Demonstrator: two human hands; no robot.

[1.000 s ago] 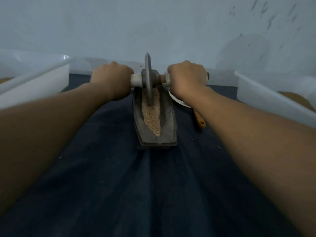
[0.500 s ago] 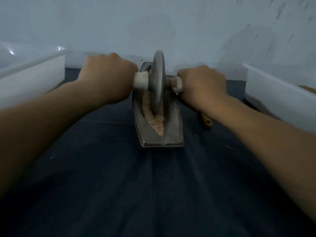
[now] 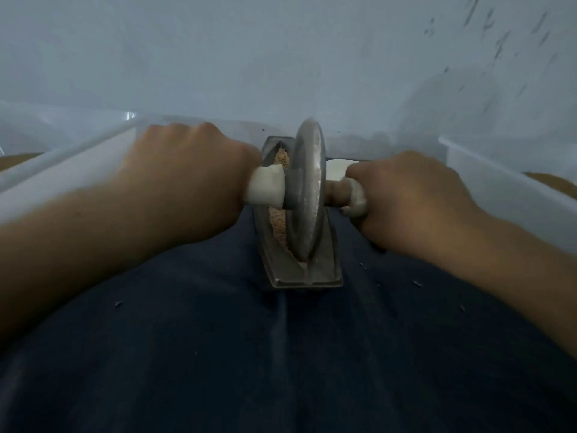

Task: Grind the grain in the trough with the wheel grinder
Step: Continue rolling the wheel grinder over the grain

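A grey boat-shaped metal trough (image 3: pixel 324 276) lies lengthwise on a dark blue cloth (image 3: pixel 281 354). Tan grain (image 3: pixel 278 225) fills its groove. The grey wheel grinder (image 3: pixel 307 195) stands upright in the groove near the trough's near end, on an axle with white-wrapped handles. My left hand (image 3: pixel 184 179) grips the left handle (image 3: pixel 265 189). My right hand (image 3: pixel 409 201) grips the right handle (image 3: pixel 354 195). The wheel hides most of the grain at the near end.
A white plastic tub (image 3: pixel 46 160) stands at the left and another white tub (image 3: pixel 499 182) at the right. A white dish (image 3: pixel 335 168) peeks out behind the wheel. A pale wall rises close behind. Small crumbs dot the cloth.
Both hands have pulled the wheel along the groove from the far end of the trough to the near end.
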